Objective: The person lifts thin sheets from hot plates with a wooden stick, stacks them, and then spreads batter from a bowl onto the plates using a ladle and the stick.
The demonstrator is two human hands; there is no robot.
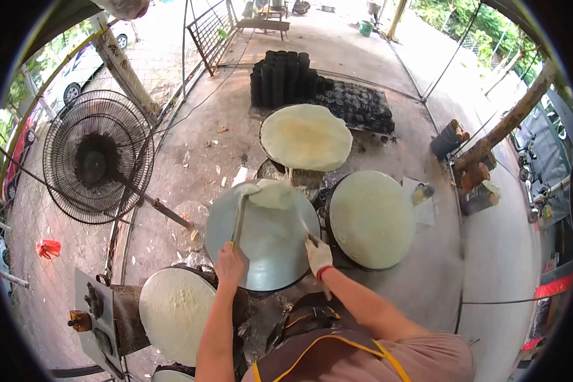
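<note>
My left hand point(228, 263) grips a long thin spatula point(239, 219) whose tip reaches under a crumpled pale crepe sheet point(272, 194) at the far edge of a round grey griddle point(267, 245). My right hand point(318, 254), in a white glove with a red cuff, holds a second thin stick point(304, 228) pointing at the same sheet. The sheet is partly lifted and folded over the griddle's far rim.
Three more round griddles carry full pale sheets: far point(306, 137), right point(372, 218) and near left point(175, 305). A standing fan point(97, 156) is at left. Stacked black cylinders point(284, 77) sit beyond. A wooden post point(505, 125) stands at right.
</note>
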